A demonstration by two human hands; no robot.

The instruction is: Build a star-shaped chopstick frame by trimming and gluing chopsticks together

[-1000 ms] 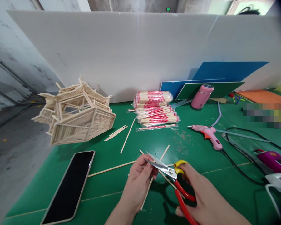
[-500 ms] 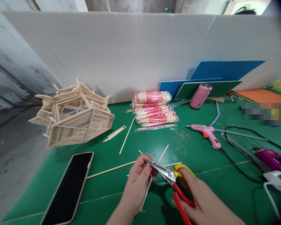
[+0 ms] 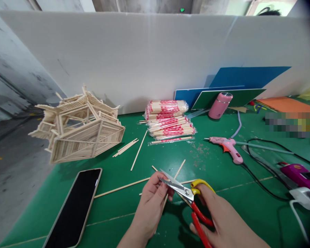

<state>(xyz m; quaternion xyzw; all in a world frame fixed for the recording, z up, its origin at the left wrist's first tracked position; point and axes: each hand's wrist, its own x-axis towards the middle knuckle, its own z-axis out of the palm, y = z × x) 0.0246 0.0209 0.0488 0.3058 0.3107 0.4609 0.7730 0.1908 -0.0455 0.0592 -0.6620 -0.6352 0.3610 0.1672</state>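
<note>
Scissors (image 3: 188,193): barely shifted, blades slanting up-left to my left hand (image 3: 151,203)
Right hand (image 3: 217,215): gripping handles
Left hand: grasp hidden, can't tell

Scissors (image 3: 187,193) with red-and-yellow handles (image 3: 200,214) and silver blades (image 3: 177,188); green tabletop (image 3: 113,208); pink glue gun (image 3: 230,148); pink flask (image 3: 219,107); pale tan sticks (image 3: 122,188); red-printed clear wrappers (image 3: 170,126).

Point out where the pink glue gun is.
In the head view, the pink glue gun lies right of centre on the green table, in front of the pink bottle and beyond the right hand.
</note>
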